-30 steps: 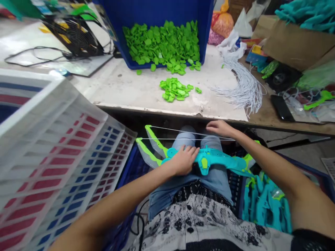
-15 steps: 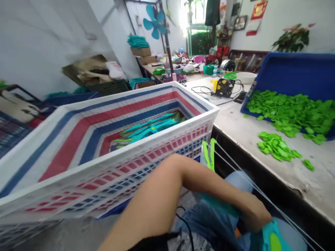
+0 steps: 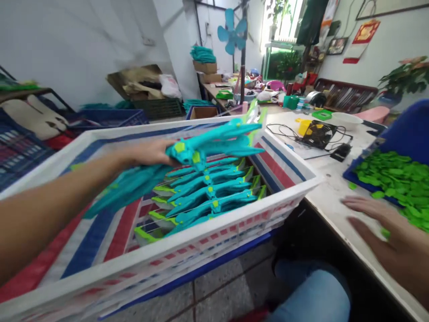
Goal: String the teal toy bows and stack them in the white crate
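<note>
My left hand (image 3: 152,152) is closed around the middle of a teal toy bow (image 3: 223,136) with lime-green tips; it may be more than one bow, overlapped and blurred. It hangs above a row of similar toy bows (image 3: 209,190), laid side by side in a white plastic basket (image 3: 310,181) with a striped red, white and blue lining. At the right, my right hand (image 3: 393,237) is over the table edge with fingers stretched out and apart, smeared a little by motion. Near it, small flat green pieces (image 3: 398,179) lie in a tilted blue bin (image 3: 402,129).
On the white table (image 3: 330,183) sit a small black fan (image 3: 320,134) with cables and a white basin (image 3: 346,120). A blue-bladed fan (image 3: 232,32) hangs on a post behind. Blue crates (image 3: 110,118) stand beyond the basket. My knee (image 3: 311,295) is below the table edge.
My left arm has swung from my lap at the lower right to above the basket, carrying the toy bow. My right hand now shows over the table. The view has turned slightly left.
</note>
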`<move>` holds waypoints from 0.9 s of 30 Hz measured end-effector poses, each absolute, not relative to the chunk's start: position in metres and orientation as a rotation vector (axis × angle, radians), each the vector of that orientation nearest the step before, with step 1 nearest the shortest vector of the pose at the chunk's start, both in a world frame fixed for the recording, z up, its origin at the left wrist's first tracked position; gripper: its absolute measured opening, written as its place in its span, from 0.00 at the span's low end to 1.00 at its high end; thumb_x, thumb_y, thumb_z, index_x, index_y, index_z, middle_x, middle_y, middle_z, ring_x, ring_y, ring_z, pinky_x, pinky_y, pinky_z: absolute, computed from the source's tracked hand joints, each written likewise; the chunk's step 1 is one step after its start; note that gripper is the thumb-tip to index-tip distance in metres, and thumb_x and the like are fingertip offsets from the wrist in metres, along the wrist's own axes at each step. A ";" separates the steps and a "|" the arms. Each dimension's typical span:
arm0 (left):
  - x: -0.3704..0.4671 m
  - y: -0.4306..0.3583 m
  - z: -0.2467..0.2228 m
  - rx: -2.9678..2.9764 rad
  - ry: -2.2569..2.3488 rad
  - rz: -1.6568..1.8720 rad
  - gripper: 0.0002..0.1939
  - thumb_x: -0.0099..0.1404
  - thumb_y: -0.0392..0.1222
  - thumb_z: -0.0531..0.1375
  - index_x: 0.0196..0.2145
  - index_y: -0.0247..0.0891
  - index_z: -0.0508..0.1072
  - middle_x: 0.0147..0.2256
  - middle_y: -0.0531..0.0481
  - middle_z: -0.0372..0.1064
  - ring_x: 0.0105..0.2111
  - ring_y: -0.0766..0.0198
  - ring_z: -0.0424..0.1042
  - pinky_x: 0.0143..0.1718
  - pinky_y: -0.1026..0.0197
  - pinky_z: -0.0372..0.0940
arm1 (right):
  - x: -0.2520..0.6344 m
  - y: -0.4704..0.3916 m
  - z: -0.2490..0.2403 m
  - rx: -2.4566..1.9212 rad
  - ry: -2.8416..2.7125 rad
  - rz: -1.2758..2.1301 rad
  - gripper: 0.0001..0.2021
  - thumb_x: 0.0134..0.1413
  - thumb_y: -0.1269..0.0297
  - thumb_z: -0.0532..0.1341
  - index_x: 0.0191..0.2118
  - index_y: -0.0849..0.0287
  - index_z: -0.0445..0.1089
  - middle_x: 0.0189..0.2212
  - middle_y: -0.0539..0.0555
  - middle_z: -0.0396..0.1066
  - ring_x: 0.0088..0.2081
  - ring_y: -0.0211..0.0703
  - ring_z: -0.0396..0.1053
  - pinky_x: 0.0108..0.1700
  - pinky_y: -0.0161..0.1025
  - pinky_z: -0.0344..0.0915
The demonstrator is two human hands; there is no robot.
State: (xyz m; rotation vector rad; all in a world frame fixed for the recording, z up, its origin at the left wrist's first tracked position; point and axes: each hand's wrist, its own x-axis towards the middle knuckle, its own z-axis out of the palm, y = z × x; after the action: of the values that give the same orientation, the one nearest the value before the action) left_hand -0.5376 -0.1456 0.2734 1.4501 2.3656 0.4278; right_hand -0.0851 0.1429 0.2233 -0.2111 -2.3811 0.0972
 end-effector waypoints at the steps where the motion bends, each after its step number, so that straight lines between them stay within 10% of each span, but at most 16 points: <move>1: -0.552 -0.153 0.249 1.364 2.336 0.442 0.39 0.52 0.59 0.61 0.51 0.22 0.65 0.45 0.47 0.71 0.43 0.59 0.64 0.48 0.60 0.63 | -0.119 0.145 0.218 -0.088 -2.418 0.118 0.14 0.60 0.60 0.59 0.51 0.51 0.67 0.46 0.55 0.73 0.49 0.48 0.70 0.51 0.48 0.67; 10: -0.588 -0.139 0.104 1.116 2.059 0.427 0.27 0.46 0.51 0.64 0.43 0.35 0.70 0.41 0.51 0.73 0.40 0.56 0.69 0.44 0.62 0.65 | -0.209 0.132 0.173 0.088 -2.608 0.122 0.20 0.64 0.50 0.48 0.45 0.58 0.70 0.35 0.56 0.73 0.38 0.48 0.68 0.47 0.49 0.55; 27: -0.547 -0.124 0.025 0.954 1.830 0.601 0.27 0.46 0.47 0.64 0.43 0.32 0.68 0.43 0.48 0.73 0.44 0.54 0.68 0.48 0.57 0.64 | -0.205 0.132 0.178 0.087 -2.645 0.131 0.21 0.64 0.48 0.48 0.46 0.56 0.70 0.34 0.57 0.73 0.39 0.50 0.69 0.46 0.50 0.56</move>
State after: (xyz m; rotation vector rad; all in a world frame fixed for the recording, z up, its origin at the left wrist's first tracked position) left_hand -0.5465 -0.1244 0.0246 0.9545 1.8304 0.6011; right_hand -0.2049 0.1321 0.1778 0.0869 -2.6450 0.1312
